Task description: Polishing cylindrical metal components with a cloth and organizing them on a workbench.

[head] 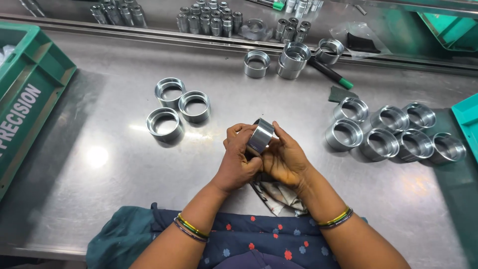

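Holding one steel ring [260, 136] between both hands at the near centre of the steel table [99, 199]. Left hand [238, 158]: fingers curled, thumb and fingertips clamped on the ring's left side, palm partly closed. Right hand [284, 160]: cupped, fingers pressed vs. the ring's right wall, thumb up along its rim; also pins a patterned cloth [279, 197] that hangs below the palms, near edge. Ring sits tilted, bore facing up-left, lifted clear of the table.

Left of hands: three rings [178, 107] in a tight cluster, upright, touching or nearly so. Right of hands: approx. seven rings [393, 132] in two rows, packed close, just beside a teal tray corner [468, 119] at far right. Far centre: more rings [291, 57], two stacked, w/ a black-and-green marker [331, 73] lying beside them and a dark green pad [341, 93] nearer. Far edge: rows of small steel cylinders [209, 20]. Far left: green plastic crate [35, 79], set at the table's left side. Bangles on both wrists; blue dotted garment at near edge.
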